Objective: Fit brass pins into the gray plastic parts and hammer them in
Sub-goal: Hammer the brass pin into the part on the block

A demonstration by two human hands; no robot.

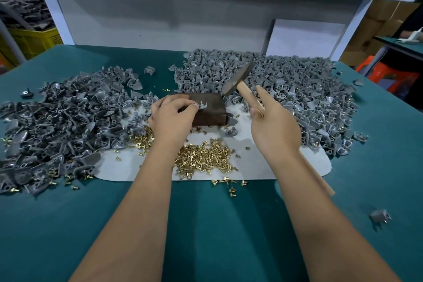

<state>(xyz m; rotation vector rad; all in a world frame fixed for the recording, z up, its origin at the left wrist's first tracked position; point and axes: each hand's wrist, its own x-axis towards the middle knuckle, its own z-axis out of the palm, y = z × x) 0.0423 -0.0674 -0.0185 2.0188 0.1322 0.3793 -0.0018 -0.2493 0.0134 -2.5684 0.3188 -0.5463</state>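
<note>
My left hand [172, 117] pinches a small gray plastic part [202, 106] and holds it on top of a dark metal block [209, 112]. My right hand [275, 126] grips the wooden handle of a hammer [239, 79], forefinger stretched along it. The hammer head hangs tilted just above and right of the block. A pile of brass pins [203, 155] lies on a white mat [256, 162] in front of the block.
Gray parts lie heaped left [57, 117] and right [297, 89] of the block on the green table [206, 224]. One loose part [380, 215] sits near the right edge. A white shelf frame [160, 14] stands behind. A yellow crate [34, 41] is at far left.
</note>
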